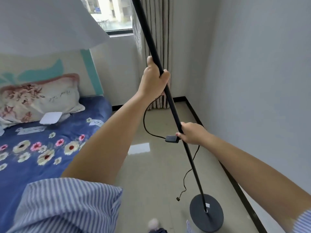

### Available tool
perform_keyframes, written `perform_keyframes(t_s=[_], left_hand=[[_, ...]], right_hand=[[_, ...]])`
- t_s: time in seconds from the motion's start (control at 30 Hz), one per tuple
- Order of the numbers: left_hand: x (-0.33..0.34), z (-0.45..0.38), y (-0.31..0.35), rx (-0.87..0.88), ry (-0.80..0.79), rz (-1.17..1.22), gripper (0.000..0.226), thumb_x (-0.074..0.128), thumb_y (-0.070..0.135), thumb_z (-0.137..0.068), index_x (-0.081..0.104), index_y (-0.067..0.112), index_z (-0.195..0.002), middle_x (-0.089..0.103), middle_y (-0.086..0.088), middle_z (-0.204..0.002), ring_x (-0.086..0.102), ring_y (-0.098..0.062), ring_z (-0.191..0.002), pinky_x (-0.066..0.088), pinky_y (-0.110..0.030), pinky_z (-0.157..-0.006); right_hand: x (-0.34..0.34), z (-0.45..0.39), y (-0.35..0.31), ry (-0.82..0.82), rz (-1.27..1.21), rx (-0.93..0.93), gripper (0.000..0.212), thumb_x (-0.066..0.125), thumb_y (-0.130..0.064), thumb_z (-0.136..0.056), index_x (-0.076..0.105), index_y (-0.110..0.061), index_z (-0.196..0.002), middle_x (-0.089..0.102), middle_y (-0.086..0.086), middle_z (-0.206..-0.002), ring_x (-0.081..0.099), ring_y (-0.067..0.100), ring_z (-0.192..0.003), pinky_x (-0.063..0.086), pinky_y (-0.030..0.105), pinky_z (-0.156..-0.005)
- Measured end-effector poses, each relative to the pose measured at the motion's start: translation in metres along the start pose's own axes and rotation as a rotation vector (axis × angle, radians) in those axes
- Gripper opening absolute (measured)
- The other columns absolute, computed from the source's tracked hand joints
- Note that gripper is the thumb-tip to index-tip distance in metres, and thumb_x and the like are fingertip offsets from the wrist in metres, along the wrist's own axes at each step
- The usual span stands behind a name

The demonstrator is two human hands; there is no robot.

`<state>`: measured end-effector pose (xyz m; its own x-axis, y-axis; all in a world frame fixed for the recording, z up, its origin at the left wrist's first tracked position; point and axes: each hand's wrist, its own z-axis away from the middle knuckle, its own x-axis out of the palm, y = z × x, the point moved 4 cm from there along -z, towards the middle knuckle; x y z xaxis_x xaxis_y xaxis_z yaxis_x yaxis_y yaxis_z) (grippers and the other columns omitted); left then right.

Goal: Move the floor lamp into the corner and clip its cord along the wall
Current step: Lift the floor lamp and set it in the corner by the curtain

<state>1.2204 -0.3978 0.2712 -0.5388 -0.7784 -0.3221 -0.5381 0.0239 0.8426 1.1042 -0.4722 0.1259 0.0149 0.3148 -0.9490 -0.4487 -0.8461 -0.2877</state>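
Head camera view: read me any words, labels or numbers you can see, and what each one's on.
Pillow: cursive script, too blurred to read.
Lamp base: small white sticker, too small to read.
Paper slips on the bed: markings unreadable.
Nothing else carries text.

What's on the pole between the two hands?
In the head view, between the left hand and the right hand runs a bare stretch of the thin black lamp pole. The thin black cord loops beside it.
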Motion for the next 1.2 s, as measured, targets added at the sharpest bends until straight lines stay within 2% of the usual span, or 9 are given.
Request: perform_keyframes(t_s=[0.17,0.33,0.53,0.63,0.77,0.83,0.97,1.07,1.2], left_hand=[[0.004,-0.127,-0.054,0.033,-0.013,-0.032,0.029,0.041,0.005,-0.089,0.027,0.003,-0.115,0.044,0.002,-0.059,0.05,-0.014,-0.047,0.043,-0.018,-0.029],[0.032,-0.248,-0.11,0.04,-0.042,-0.074,0.038,0.04,0.006,-0.09,0.023,-0.003,-0.123,0.042,0.003,-0.057,0.053,-0.024,-0.053,0.052,-0.037,-0.047],[0.074,-0.388,-0.182,-0.009,-0.048,-0.096,0.035,0.04,0.006,-0.09,0.025,-0.002,-0.121,0.047,0.003,-0.057,0.052,-0.019,-0.048,0.045,-0.025,-0.038],[0.092,-0.455,-0.213,-0.038,-0.067,-0.112,0.039,0.04,0.007,-0.092,0.022,-0.005,-0.124,0.045,0.002,-0.059,0.048,-0.016,-0.046,0.046,-0.028,-0.04],[0.112,-0.537,-0.258,-0.084,-0.1,-0.121,0.046,0.04,0.009,-0.093,0.016,-0.004,-0.129,0.048,-0.001,-0.062,0.05,-0.021,-0.047,0.046,-0.03,-0.041],[0.124,-0.579,-0.284,-0.106,-0.12,-0.128,0.05,0.04,0.011,-0.093,0.014,-0.003,-0.132,0.047,-0.002,-0.064,0.049,-0.019,-0.046,0.049,-0.033,-0.045],[0.149,-0.662,-0.339,-0.135,-0.177,-0.117,0.056,0.041,0.013,-0.093,0.008,0.002,-0.136,0.055,-0.016,-0.081,0.055,-0.027,-0.06,0.055,-0.042,-0.058],[0.165,-0.732,-0.38,-0.175,-0.203,-0.113,0.051,0.042,0.013,-0.092,0.013,0.004,-0.134,0.052,-0.005,-0.069,0.054,-0.023,-0.059,0.057,-0.046,-0.062],[0.183,-0.817,-0.411,-0.159,-0.224,-0.13,0.046,0.043,0.012,-0.092,0.018,0.006,-0.131,0.05,0.001,-0.06,0.054,-0.019,-0.053,0.058,-0.052,-0.06]], right_hand=[[-0.032,-0.131,0.018,0.009,-0.009,0.051,0.025,0.046,-0.03,-0.089,0.043,-0.005,-0.088,0.063,0.024,-0.101,0.058,0.042,-0.091,0.037,0.036,-0.064],[-0.056,-0.254,0.056,0.001,-0.007,0.079,0.025,0.047,-0.03,-0.089,0.039,-0.008,-0.082,0.061,0.023,-0.1,0.057,0.041,-0.09,0.037,0.036,-0.064],[-0.078,-0.4,0.113,-0.066,-0.026,0.055,0.031,0.045,-0.031,-0.089,0.047,-0.001,-0.095,0.058,0.016,-0.084,0.056,0.037,-0.081,0.038,0.036,-0.062],[-0.093,-0.468,0.136,-0.068,-0.02,0.044,0.026,0.044,-0.031,-0.09,0.041,-0.006,-0.085,0.041,0.001,-0.06,0.047,0.03,-0.07,0.031,0.031,-0.052],[-0.109,-0.552,0.164,-0.058,-0.017,0.032,0.032,0.044,-0.03,-0.09,0.048,0.001,-0.1,0.042,0.002,-0.058,0.044,0.028,-0.057,0.025,0.03,-0.045],[-0.11,-0.599,0.182,-0.065,-0.012,0.036,0.026,0.043,-0.029,-0.09,0.046,-0.003,-0.093,0.034,-0.001,-0.054,0.039,0.023,-0.052,0.025,0.03,-0.044],[-0.113,-0.692,0.215,-0.086,-0.002,0.079,0.023,0.041,-0.031,-0.091,0.042,-0.008,-0.088,0.038,0.002,-0.06,0.051,0.033,-0.072,0.036,0.035,-0.061],[-0.121,-0.765,0.237,-0.093,-0.004,0.137,0.035,0.04,-0.032,-0.091,0.047,0.0,-0.104,0.058,0.015,-0.082,0.058,0.038,-0.089,0.043,0.039,-0.068],[-0.141,-0.851,0.266,-0.084,-0.02,0.198,0.036,0.041,-0.031,-0.09,0.046,0.0,-0.108,0.062,0.023,-0.101,0.059,0.039,-0.09,0.041,0.037,-0.066]])
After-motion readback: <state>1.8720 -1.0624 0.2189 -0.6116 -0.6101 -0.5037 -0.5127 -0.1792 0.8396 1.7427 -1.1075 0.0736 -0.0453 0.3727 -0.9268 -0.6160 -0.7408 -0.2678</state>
